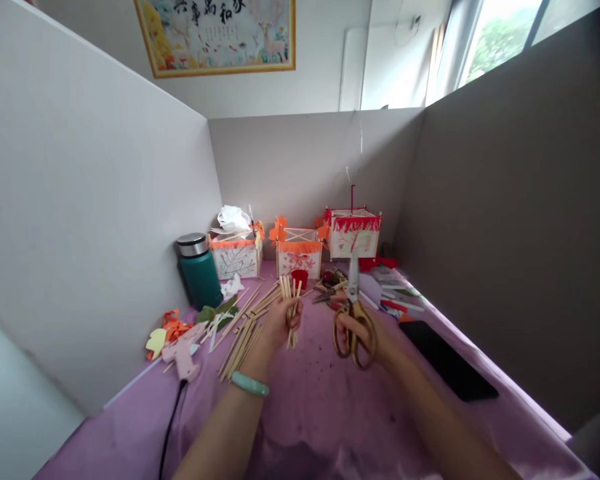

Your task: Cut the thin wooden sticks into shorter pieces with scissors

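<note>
My left hand (282, 321), with a green bangle (250, 384) on the wrist, is closed round a small bundle of wooden sticks (285, 288) held upright. To its right, my right hand (353, 331) grips gold-handled scissors (353, 293) by the loops, blades pointing up and away from me. More loose sticks (241, 348) lie on the purple cloth (325, 413) left of my left hand. Beyond both hands stand three paper lanterns on stick frames: one with orange fringe at left (236, 260), one with orange flowers in the middle (299, 259), and a red-fringed one at right (355, 237).
A teal bottle (200, 277), a pink glue gun (184, 353) with a black cord and orange paper scraps (175, 328) are at the left. A black phone (447, 360) lies at the right. Grey partitions (310, 160) enclose the back and sides.
</note>
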The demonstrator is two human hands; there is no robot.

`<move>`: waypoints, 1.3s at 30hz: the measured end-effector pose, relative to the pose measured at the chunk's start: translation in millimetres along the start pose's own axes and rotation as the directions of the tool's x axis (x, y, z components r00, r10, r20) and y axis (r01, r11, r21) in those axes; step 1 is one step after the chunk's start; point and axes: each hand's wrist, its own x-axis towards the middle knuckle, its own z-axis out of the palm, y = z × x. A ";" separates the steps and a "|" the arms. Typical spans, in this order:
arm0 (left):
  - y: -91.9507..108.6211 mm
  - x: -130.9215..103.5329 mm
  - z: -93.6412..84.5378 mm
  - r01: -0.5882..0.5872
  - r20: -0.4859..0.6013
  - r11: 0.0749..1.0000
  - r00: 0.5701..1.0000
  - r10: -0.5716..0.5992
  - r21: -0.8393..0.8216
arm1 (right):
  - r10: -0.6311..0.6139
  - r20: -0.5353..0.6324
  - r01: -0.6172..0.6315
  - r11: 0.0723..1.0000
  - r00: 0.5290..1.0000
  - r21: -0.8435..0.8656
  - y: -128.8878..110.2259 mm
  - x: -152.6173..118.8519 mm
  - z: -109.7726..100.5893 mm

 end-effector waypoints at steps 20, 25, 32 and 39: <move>-15.7 0.9 -13.6 0.043 -0.108 0.999 0.993 -0.044 -0.011 | -0.234 -0.089 0.005 0.375 0.968 -0.927 47.2 19.6 15.1; -14.6 -2.1 -15.2 0.080 -0.034 0.996 0.996 -0.082 -0.049 | -0.266 -0.065 0.027 0.329 0.962 -0.944 45.3 16.8 14.1; -15.4 -3.5 -22.4 0.119 0.004 0.991 0.993 -0.119 -0.067 | -0.259 -0.076 0.017 0.340 0.963 -0.940 43.6 14.1 16.2; -16.4 -2.8 -26.3 0.127 0.039 0.991 0.991 -0.125 -0.047 | -0.222 -0.094 -0.010 0.354 0.971 -0.935 38.0 11.4 15.9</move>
